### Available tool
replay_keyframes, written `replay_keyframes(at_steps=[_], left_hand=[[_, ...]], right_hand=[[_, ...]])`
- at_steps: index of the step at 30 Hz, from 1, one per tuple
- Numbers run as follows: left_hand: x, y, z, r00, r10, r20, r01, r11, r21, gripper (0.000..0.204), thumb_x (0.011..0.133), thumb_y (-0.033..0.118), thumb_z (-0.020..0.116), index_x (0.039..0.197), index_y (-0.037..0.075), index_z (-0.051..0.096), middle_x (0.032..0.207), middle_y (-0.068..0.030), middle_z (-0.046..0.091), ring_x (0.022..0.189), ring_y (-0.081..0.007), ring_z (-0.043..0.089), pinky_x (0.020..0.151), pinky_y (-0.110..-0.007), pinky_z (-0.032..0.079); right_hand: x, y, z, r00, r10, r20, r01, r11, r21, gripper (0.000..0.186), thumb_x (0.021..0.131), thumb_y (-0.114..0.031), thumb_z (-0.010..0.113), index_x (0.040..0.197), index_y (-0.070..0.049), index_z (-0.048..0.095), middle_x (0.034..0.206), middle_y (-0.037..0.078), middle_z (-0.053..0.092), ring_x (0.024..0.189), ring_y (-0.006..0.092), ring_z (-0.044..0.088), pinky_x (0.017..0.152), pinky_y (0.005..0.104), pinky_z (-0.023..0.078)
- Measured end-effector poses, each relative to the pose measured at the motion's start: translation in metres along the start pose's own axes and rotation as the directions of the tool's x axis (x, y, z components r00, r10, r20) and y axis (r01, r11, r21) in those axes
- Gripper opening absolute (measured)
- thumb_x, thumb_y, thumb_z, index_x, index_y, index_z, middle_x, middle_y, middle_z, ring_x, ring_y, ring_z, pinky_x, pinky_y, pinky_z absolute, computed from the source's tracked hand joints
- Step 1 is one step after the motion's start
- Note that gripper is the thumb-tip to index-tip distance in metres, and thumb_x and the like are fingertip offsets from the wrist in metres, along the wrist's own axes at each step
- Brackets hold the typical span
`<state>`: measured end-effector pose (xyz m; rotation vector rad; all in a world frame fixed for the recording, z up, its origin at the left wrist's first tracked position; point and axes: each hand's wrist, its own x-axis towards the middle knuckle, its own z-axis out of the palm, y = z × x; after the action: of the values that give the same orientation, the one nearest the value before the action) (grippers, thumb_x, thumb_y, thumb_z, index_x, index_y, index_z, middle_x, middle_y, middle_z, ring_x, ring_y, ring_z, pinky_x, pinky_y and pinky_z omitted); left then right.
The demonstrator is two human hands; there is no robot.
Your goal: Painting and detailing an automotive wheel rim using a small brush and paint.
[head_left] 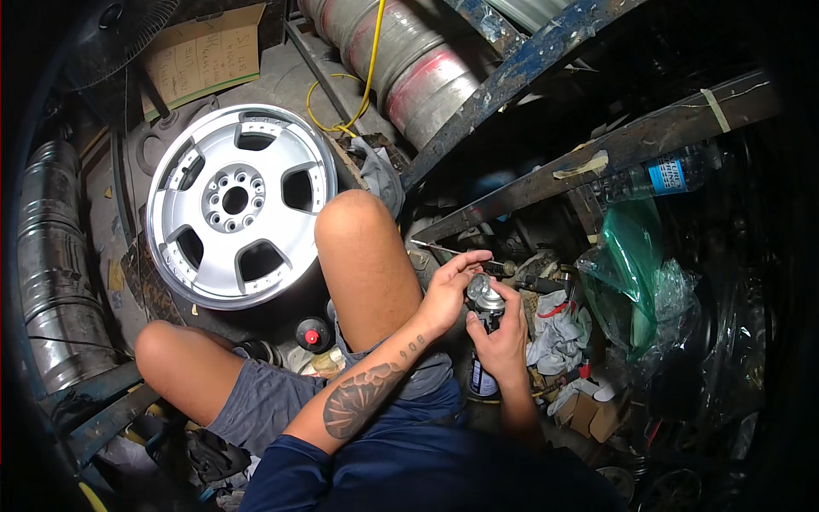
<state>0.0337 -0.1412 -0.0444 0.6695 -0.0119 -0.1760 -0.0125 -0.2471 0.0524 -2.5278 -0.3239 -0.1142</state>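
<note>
My right hand grips a dark spray can with a silver top, upright between my body and the clutter on the right. My left hand is closed just left of the can's top, its fingers around a thin rod that points up-left; what its far end is, I cannot make out. Beyond my raised knee lies a silver five-spoke wheel rim, face up. A black container with a red cap is between my legs.
Stacked metal drums stand at left and top. Dark steel beams cross the right side. Cardboard, a yellow hose, crumpled rags, green plastic and a bottle crowd the space.
</note>
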Motion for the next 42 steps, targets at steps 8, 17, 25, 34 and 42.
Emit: replay_keyframes(at_steps=[8, 17, 25, 34, 42], left_hand=[[-0.0018, 0.0040, 0.0029, 1.000, -0.030, -0.010, 0.029, 0.998, -0.049, 0.041, 0.094, 0.001, 0.036, 0.133, -0.002, 0.050, 0.118, -0.0142, 0.063, 0.109, -0.0198, 0.060, 0.100, -0.032, 0.046], [-0.0001, -0.0002, 0.0001, 1.000, -0.005, -0.004, 0.005, 0.999, -0.038, 0.041, 0.094, 0.001, 0.037, 0.133, -0.003, 0.049, 0.118, -0.0147, 0.063, 0.108, -0.0201, 0.060, 0.100, -0.033, 0.045], [-0.0009, 0.0014, 0.0004, 1.000, -0.014, -0.002, 0.014, 0.999, -0.038, 0.042, 0.093, 0.001, 0.036, 0.134, -0.002, 0.049, 0.119, -0.0144, 0.063, 0.109, -0.0201, 0.060, 0.100, -0.033, 0.045], [-0.0002, 0.0002, -0.0008, 1.000, -0.013, 0.000, 0.013, 0.999, -0.045, 0.043, 0.093, 0.001, 0.036, 0.134, -0.004, 0.048, 0.119, -0.0154, 0.062, 0.109, -0.0203, 0.060, 0.100, -0.033, 0.046], [0.0013, -0.0036, -0.0034, 1.000, 0.012, 0.004, -0.012, 1.000, -0.011, 0.042, 0.093, 0.001, 0.037, 0.133, -0.004, 0.049, 0.118, -0.0155, 0.063, 0.109, -0.0204, 0.060, 0.101, -0.032, 0.045]], right_hand=[[-0.0005, -0.0017, -0.0017, 1.000, 0.015, 0.009, -0.015, 1.000, -0.005, 0.057, 0.075, -0.006, 0.072, 0.126, -0.003, 0.048, 0.120, 0.022, 0.059, 0.108, 0.0374, 0.060, 0.094, 0.0419, 0.046], [-0.0001, -0.0021, -0.0019, 0.999, 0.022, 0.024, -0.021, 1.000, -0.011, 0.056, 0.075, -0.007, 0.072, 0.125, -0.002, 0.047, 0.120, 0.023, 0.059, 0.108, 0.0380, 0.060, 0.094, 0.0426, 0.046], [0.0004, -0.0047, -0.0027, 0.999, 0.020, 0.030, -0.019, 1.000, -0.015, 0.056, 0.075, -0.007, 0.073, 0.125, -0.002, 0.047, 0.121, 0.021, 0.058, 0.110, 0.0368, 0.058, 0.095, 0.0422, 0.045], [0.0008, -0.0044, -0.0025, 0.999, 0.025, 0.041, -0.025, 1.000, -0.004, 0.057, 0.075, -0.007, 0.072, 0.126, -0.002, 0.047, 0.121, 0.022, 0.058, 0.111, 0.0377, 0.058, 0.096, 0.0425, 0.045], [0.0009, -0.0005, -0.0009, 1.000, -0.022, 0.019, 0.023, 1.000, -0.019, 0.058, 0.075, -0.010, 0.073, 0.127, -0.007, 0.047, 0.115, 0.021, 0.056, 0.105, 0.0404, 0.058, 0.089, 0.0459, 0.047]])
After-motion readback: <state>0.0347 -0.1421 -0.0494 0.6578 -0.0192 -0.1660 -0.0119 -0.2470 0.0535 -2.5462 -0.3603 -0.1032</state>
